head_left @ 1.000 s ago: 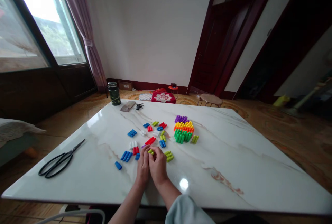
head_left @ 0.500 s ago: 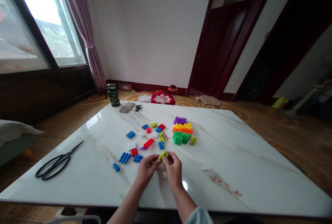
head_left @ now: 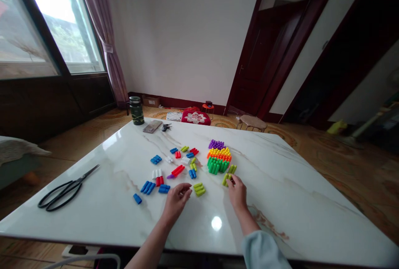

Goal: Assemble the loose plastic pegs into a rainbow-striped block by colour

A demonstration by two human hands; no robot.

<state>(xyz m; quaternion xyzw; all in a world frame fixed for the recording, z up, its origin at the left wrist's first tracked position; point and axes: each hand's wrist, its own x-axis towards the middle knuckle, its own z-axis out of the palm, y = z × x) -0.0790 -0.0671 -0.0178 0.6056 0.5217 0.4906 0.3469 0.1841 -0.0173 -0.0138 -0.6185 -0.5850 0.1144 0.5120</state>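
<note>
My right hand [head_left: 238,193] pinches a lime-green plastic building block [head_left: 225,179] just in front of another lime-green block [head_left: 232,169]. Beside them stand grouped rows of green blocks [head_left: 218,165], orange and yellow blocks [head_left: 219,153], and purple blocks [head_left: 216,144]. My left hand [head_left: 177,197] hovers low with curved fingers apart, holding nothing. Just right of its fingertips lies a cluster of lime-green blocks [head_left: 199,189]. Loose blocks spread across the middle left, among them blue blocks [head_left: 148,187], red blocks [head_left: 178,171] and white blocks [head_left: 157,174].
Black-handled scissors [head_left: 67,189] lie on the left of the white marble-patterned table [head_left: 289,206]. At the far left corner are a camouflage flask [head_left: 136,111], a phone [head_left: 152,126] and keys [head_left: 166,127]. A stool [head_left: 252,122] stands beyond the table.
My hands have parted. The right one has moved right with a lime-green block, toward the grouped rows. A lime-green cluster now lies on the table by my left hand, whose fingers have opened.
</note>
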